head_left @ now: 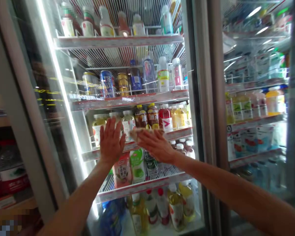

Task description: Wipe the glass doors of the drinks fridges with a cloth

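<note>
My left hand [110, 139] is spread flat, fingers pointing up, apparently against the glass door [88, 55] of a drinks fridge. To its right, my right hand [159, 146] presses a pale, beige cloth [144, 131] to the glass, fingers stretched to the left. Most of the cloth is hidden under the hand. Behind the hands, bottles stand on the fridge shelf [179, 133], among them dark bottles with yellow caps [152, 116] and a red bottle [165, 118]. Lower down are a pink carton [123, 170] and a green carton [137, 165].
More shelves hold cans [107, 83] and bottles above, and several bottles [175, 206] at the bottom. A metal door frame [208, 98] separates this door from a second glass-fronted fridge [257, 124] on the right. On the left, packaged goods [12, 177] sit on a shelf.
</note>
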`<state>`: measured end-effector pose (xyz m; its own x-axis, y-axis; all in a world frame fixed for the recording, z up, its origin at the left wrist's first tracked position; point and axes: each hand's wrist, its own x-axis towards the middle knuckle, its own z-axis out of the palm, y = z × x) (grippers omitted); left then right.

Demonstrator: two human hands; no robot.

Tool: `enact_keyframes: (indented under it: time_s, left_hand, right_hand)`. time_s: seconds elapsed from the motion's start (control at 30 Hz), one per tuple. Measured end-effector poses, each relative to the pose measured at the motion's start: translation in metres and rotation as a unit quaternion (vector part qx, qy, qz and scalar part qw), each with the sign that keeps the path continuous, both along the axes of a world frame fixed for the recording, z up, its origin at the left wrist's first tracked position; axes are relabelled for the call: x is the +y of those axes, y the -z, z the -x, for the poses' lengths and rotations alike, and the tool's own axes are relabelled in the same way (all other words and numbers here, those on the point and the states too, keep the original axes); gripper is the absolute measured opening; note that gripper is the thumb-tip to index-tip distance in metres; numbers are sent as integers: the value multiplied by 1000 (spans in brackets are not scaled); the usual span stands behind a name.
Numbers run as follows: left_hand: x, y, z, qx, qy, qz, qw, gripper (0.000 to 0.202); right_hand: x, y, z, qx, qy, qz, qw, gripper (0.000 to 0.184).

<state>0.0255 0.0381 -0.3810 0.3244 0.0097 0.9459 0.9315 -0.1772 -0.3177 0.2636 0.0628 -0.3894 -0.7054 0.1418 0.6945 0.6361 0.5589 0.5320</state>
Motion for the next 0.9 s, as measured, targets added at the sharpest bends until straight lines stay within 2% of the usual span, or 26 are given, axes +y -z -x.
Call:
enact_keyframes:
  time_s: [0.03,0.07,0.13,0.2,0.27,0.33,0.4,0.43,0.47,0.53,0.6,0.63,0.67,0.7,0.77,0.83,0.9]
  left_hand:
    - [-1,2,2,11,0,-1,1000,57]
    - [-1,3,4,22,1,-2,1000,58]
    - [-1,6,9,32,4,-1,999,58]
    - [-1,8,11,21,12,7,1000,54]
    - [-3,10,6,-6,26,20,999,49]
    - [-6,12,-9,-39,25,21,999,47]
    - [-8,11,-33,-64,17,9,998,49]
    - [-7,10,-46,-64,64,9,996,50]
    - [-4,8,-60,-46,107,21,993,50]
    - [4,4,-85,-69,160,34,984,51]
    - [13,2,-107,-116,161,31,980,53]
    - [17,2,-115,-126,146,26,981,55]
    - [21,2,-123,-120,124,20,985,57]
    - [23,2,-127,-103,96,13,990,57]
    - [23,1,-122,-51,38,-3,998,52]
    - [18,-5,-95,-3,-6,-14,1000,47]
    - [8,-16,-50,7,-27,-21,999,46]
  right_hand:
    - [-2,2,0,-55,-23,-7,998,47]
    - [-2,0,-1,-65,-34,-14,997,48]
    - [2,-16,-5,40,-19,-24,999,48]
    - [9,-36,-7,190,0,-27,981,51]
    - [14,-43,-2,236,-25,-29,971,56]
    - [14,-32,9,200,-80,-26,976,65]
    - [9,-10,19,175,-142,-3,974,72]
    - [5,1,24,183,-179,19,967,73]
    - [1,9,26,204,-224,50,952,73]
    - [-6,16,27,279,-336,126,891,68]
    - [-10,11,23,375,-406,178,814,62]
    - [-11,5,20,414,-408,179,793,58]
    - [-10,-2,16,441,-392,159,792,54]
    - [-8,-10,11,446,-360,121,810,51]
    - [1,-27,-2,408,-278,7,869,47]
    - [13,-39,-17,354,-187,-78,913,48]
    - [24,-46,-32,343,-105,-113,926,50]
